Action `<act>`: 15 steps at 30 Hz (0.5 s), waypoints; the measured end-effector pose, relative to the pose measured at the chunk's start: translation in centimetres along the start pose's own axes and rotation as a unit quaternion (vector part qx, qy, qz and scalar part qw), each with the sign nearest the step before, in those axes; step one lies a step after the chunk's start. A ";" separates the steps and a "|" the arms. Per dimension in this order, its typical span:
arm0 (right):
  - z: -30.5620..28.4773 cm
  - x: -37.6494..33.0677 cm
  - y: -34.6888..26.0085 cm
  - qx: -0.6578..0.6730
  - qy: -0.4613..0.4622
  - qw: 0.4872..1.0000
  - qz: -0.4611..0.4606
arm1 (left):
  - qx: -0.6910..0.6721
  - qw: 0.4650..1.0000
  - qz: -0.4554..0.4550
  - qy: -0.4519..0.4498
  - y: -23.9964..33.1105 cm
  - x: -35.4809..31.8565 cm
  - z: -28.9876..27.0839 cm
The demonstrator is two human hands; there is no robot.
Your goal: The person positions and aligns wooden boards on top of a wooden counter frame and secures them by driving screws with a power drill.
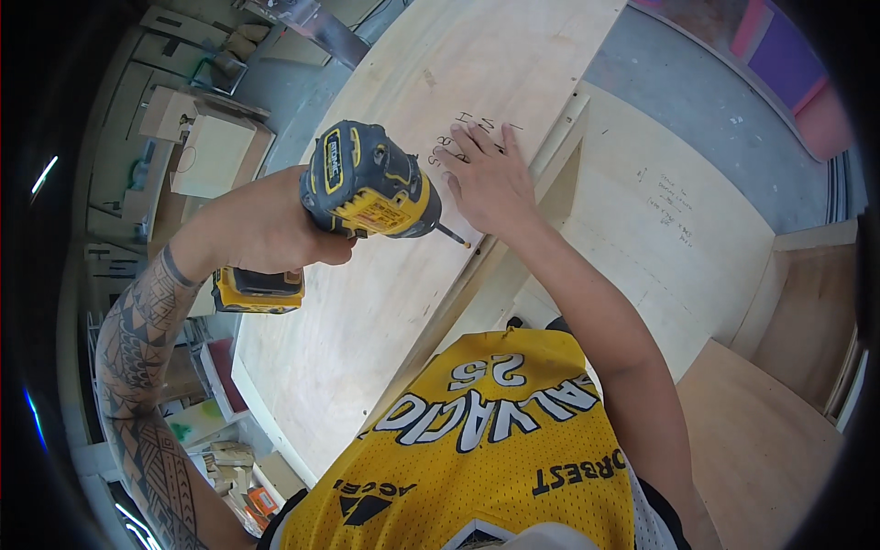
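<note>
My left hand (280,225) is wrapped around the handle of a yellow and black cordless drill (367,179), its battery below my wrist. The drill's thin bit (454,236) points right and down at the edge of a long pale plywood panel (367,298). Whether the tip touches the wood or a screw there, I cannot tell. My right hand (490,183) lies flat on the panel near that edge, fingers spread, partly covering some handwritten marks. Small dark dots run along the panel's edge. Under it, a wooden frame strip (555,147) shows on the right.
Another plywood sheet (697,266) with handwritten notes spreads out to the right. A brown wooden board (765,449) is at the lower right. Wooden boxes (215,151) stand at the left, with scraps (229,458) below. Purple and pink panels (788,60) lean at the far right.
</note>
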State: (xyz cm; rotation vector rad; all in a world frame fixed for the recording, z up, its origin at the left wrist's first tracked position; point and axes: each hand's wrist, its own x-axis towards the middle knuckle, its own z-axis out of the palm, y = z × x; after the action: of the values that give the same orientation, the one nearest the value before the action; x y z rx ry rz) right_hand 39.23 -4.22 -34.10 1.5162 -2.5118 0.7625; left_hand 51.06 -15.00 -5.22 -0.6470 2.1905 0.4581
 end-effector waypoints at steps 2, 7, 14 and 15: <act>0.2 -0.1 0.0 0.004 0.003 1.000 0.000 | 0.013 0.999 0.034 0.019 -0.6 0.1 0.4; 0.4 -0.6 -0.1 0.006 0.005 1.000 0.001 | 0.025 0.996 0.079 0.035 -0.6 0.3 0.7; 0.8 -0.6 0.0 0.022 0.023 0.999 -0.001 | 0.034 0.994 0.102 0.025 -1.0 0.4 0.6; 0.8 -0.6 0.1 0.028 0.029 0.999 0.003 | 0.034 0.994 0.099 0.025 -0.9 0.5 0.5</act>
State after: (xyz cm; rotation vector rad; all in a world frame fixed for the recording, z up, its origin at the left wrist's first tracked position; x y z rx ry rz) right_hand 39.61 -4.08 -35.07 1.4819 -2.4744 0.8707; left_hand 51.63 -15.58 -6.02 -0.4102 2.3190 0.4709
